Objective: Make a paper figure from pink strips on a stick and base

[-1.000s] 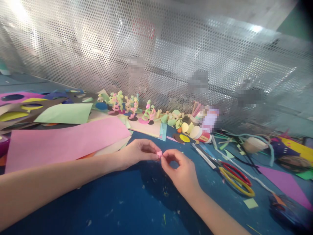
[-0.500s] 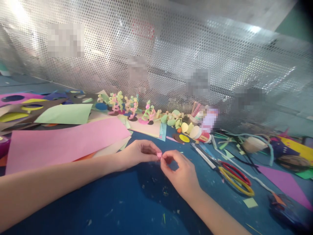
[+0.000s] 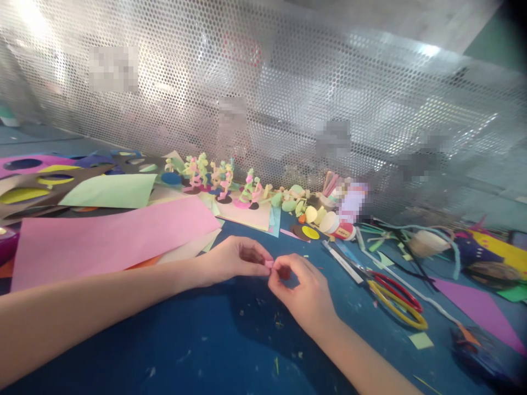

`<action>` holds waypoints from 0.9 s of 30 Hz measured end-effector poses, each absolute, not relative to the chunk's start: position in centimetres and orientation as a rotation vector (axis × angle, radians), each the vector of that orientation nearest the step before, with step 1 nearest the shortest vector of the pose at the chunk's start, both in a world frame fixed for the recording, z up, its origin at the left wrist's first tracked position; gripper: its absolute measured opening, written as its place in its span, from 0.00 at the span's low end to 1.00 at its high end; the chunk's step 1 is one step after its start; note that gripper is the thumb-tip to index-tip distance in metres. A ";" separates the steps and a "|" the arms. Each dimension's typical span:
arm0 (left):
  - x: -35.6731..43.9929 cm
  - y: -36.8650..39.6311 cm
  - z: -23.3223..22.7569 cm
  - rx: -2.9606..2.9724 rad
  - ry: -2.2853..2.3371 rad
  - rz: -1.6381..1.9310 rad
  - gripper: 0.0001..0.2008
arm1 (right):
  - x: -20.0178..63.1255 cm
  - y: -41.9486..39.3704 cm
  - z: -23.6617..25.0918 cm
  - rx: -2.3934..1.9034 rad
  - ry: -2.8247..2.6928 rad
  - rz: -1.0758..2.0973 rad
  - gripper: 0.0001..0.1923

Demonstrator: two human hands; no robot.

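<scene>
in the head view, the left hand (image 3: 230, 259) and the right hand (image 3: 302, 291) meet in the middle, just above the blue table (image 3: 197, 340). both hands pinch a tiny pink paper bit (image 3: 269, 264) between thumb and fingertips. the bit is so small that its shape is hard to tell. it sits right between the two hands, close over the table top.

to the left lies a big pink paper sheet (image 3: 111, 236), near the left arm. a light green sheet (image 3: 109, 190) lies behind it. at the back stands a row of little curly paper figures (image 3: 218, 181) in front of a shiny wall full of holes (image 3: 288, 99). a glue bottle (image 3: 337, 225) lies on its side near them. to the right of the right hand lie scissors with red and yellow handles (image 3: 395, 302). a purple paper (image 3: 477, 310) lies farther right.
</scene>
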State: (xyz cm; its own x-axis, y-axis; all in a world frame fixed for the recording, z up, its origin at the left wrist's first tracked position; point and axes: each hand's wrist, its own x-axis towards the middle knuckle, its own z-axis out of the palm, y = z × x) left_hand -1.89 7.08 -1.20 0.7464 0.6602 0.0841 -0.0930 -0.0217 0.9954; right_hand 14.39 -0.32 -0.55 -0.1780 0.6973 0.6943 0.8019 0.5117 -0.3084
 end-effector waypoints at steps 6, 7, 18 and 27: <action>-1.8 7.1 -1.3 1.521 0.398 0.678 0.11 | 14.3 -0.4 -0.5 -1.232 -1.921 -0.064 0.05; -1.8 7.1 -1.3 1.523 0.404 0.700 0.11 | 14.4 -0.3 -0.4 -1.246 -1.894 -0.004 0.04; -1.8 7.2 -1.3 1.508 0.437 0.791 0.17 | 14.8 0.2 -0.8 -1.304 -1.738 0.189 0.04; -1.9 7.0 -0.8 1.562 0.444 0.745 0.12 | 14.6 -0.1 -0.3 -1.323 -1.774 0.139 0.03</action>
State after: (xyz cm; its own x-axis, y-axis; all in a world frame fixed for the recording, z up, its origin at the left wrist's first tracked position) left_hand -1.92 7.03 -0.80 0.7137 0.6713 0.2001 -0.1439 -0.1390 0.9798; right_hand 14.63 -0.12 -0.30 -0.0317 0.8148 0.5789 0.7148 0.4233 -0.5567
